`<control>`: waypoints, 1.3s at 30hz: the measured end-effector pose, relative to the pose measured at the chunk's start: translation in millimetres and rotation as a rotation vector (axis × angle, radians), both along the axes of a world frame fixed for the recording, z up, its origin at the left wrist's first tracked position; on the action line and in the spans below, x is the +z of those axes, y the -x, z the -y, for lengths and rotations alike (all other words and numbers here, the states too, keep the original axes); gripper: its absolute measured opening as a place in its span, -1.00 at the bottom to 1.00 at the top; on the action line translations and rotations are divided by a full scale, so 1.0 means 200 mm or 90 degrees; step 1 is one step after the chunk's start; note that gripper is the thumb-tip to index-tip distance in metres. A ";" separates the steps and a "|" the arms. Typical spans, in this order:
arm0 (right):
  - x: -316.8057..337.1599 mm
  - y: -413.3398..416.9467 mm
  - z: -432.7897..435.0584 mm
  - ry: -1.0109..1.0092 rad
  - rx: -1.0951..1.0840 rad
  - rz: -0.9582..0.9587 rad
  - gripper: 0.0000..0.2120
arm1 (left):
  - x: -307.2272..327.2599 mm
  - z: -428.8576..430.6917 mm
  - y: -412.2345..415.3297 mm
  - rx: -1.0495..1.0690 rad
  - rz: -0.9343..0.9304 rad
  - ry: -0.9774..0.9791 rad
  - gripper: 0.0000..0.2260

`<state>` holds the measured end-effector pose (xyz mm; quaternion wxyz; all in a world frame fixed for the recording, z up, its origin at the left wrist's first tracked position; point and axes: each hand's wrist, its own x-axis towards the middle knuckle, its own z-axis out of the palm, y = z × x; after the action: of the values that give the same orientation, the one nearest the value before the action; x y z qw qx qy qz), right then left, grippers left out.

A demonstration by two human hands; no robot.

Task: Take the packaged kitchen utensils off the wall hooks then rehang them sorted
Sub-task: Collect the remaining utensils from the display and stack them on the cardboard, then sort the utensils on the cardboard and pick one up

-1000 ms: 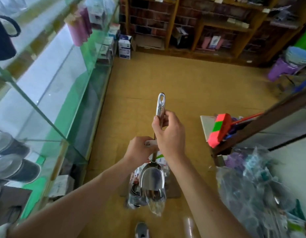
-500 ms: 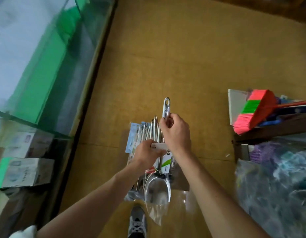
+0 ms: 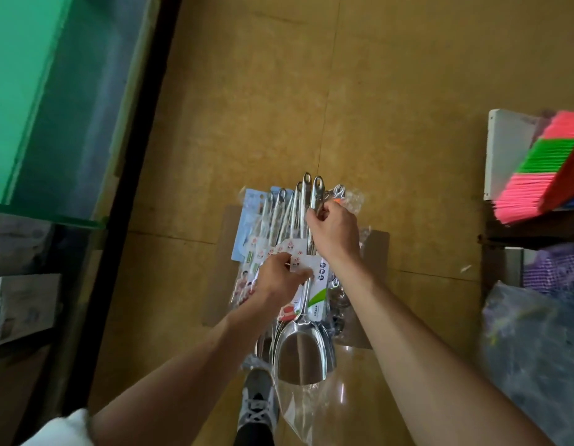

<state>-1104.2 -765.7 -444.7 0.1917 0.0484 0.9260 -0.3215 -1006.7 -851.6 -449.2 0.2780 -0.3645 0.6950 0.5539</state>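
A packaged steel scoop [image 3: 303, 352] hangs low over a pile of packaged steel utensils [image 3: 272, 226] lying on the floor. My right hand [image 3: 333, 231] grips the scoop's handle near its top. My left hand [image 3: 279, 278] pinches the white label card [image 3: 314, 272] on its shaft. A clear plastic sleeve [image 3: 303, 410] trails below the scoop's bowl. The pile's handles fan out side by side, each with a hang hole at the far end.
A glass display counter [image 3: 63, 101] runs along the left. At the right stand a pink and green broom head [image 3: 536, 175] and a bag of goods [image 3: 536, 355]. My grey shoe [image 3: 258, 403] is at the bottom. A flat piece of card [image 3: 375, 284] lies under the pile.
The camera has tilted down from the shop's far shelves to the floor. Both hands have lowered the scoop from mid-air onto the pile of utensils, keeping the same grips.
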 end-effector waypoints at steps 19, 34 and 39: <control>0.07 -0.07 -0.03 -0.094 0.081 -0.004 -0.65 | 0.13 0.04 -0.01 -0.129 -0.062 0.221 -0.34; 1.32 -0.49 -0.50 -0.240 0.002 -0.241 -0.25 | 1.44 0.07 -0.05 -0.497 -0.419 0.539 -0.33; 1.92 -0.80 -0.68 -0.267 -0.075 -0.323 -0.31 | 2.04 -0.14 -0.21 -0.585 -0.566 0.583 -0.30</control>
<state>-943.7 -629.8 -60.8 -0.0779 0.0584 0.9859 -0.1363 -964.5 -824.2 -42.2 -0.0025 0.1367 0.9812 0.1360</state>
